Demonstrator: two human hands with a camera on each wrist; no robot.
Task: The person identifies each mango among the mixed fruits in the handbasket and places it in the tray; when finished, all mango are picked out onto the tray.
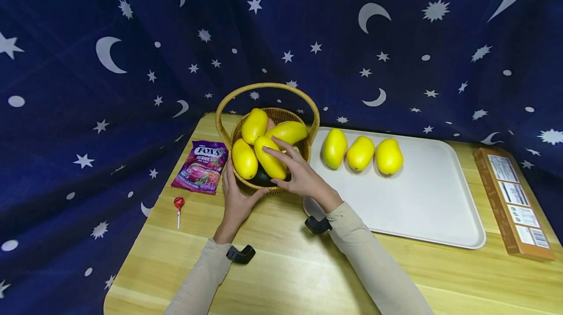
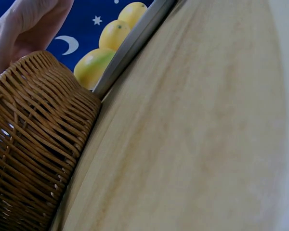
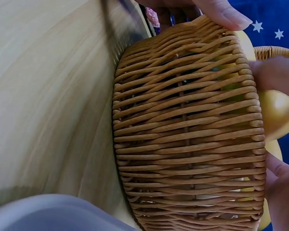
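Observation:
A wicker basket [image 3: 183, 125] with a tall arched handle [image 1: 266, 85] stands at the back of the table, piled with yellow mangoes. My left hand [image 1: 237, 203] holds it at the front left, its fingers along the side and the thumb at the front rim. With spread fingers and thumb, my right hand [image 1: 303, 178] grips the front mango [image 1: 268, 157] on the pile. Around that one lie mangoes at the left [image 1: 244, 159], back [image 1: 254, 126] and right [image 1: 288, 132]. Below them a dark rounded thing [image 1: 262, 178] shows in part.
Right of the basket, a white tray [image 1: 422, 198] bears three mangoes [image 1: 360, 153] in a row. A brown box [image 1: 497, 198] lies beyond it at the far right. A purple candy bag [image 1: 200, 171] and a red lollipop [image 1: 179, 203] lie left of the basket. Starry blue cloth [image 1: 281, 22] hangs behind.

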